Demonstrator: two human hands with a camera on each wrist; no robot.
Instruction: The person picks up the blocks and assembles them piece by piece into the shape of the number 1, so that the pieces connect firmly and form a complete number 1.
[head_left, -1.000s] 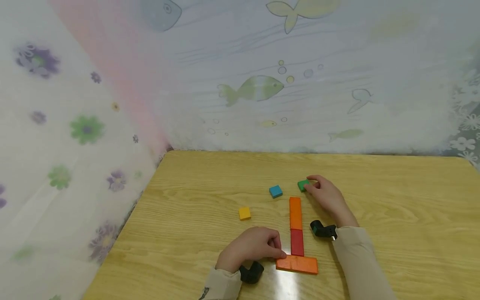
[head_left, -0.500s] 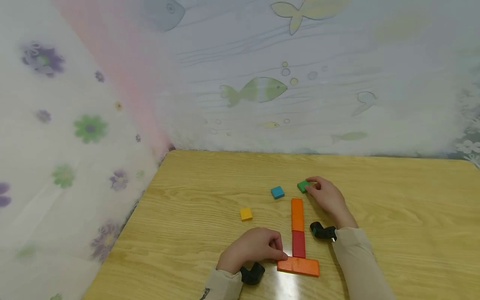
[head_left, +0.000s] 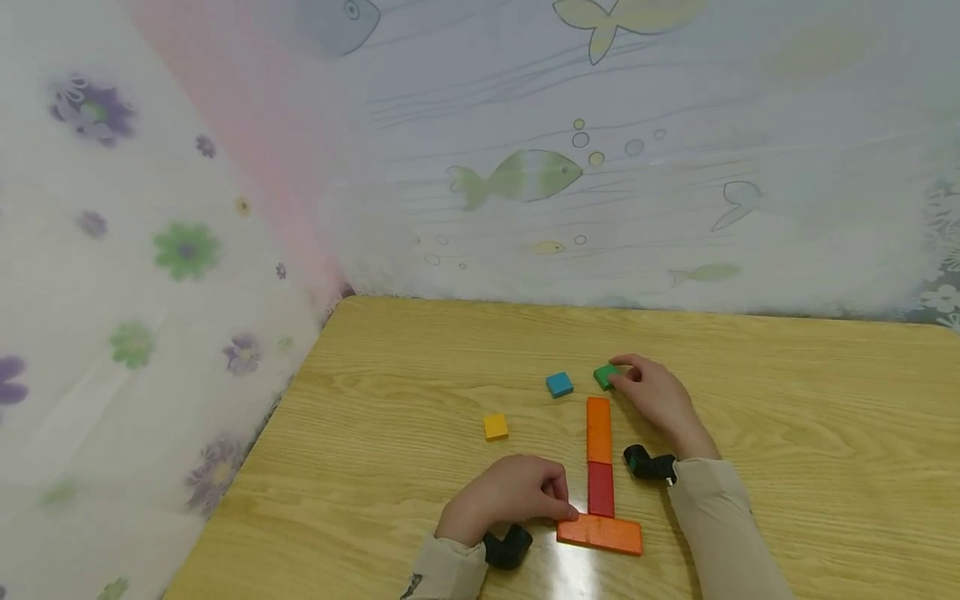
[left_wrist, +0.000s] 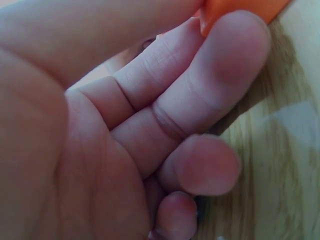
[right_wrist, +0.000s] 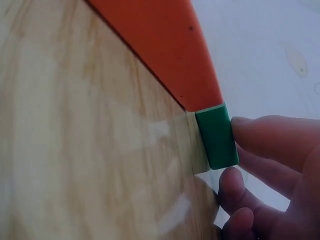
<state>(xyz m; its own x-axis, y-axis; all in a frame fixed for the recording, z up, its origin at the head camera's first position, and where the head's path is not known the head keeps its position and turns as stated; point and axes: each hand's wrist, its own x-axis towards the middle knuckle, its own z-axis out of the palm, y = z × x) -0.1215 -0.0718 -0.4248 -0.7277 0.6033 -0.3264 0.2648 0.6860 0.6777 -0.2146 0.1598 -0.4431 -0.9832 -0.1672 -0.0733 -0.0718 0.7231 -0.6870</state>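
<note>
My left hand pinches the left end of an orange block lying crosswise near the front; in the left wrist view its orange corner shows by the fingertips. Behind it, in line, lie a red block and a long orange block, forming an upside-down T. My right hand pinches a small green block just beyond the long orange block's far end. In the right wrist view, the green block overlaps the end of an orange block.
A blue square block lies left of the green one. Farther left and nearer is a yellow square block. Black wrist devices sit at both cuffs. The wooden table meets printed walls behind and at left.
My right hand has slid the green block a little leftward, toward the line of the long orange block. My left hand stays on the crosswise orange block. The head view has shifted slightly.
</note>
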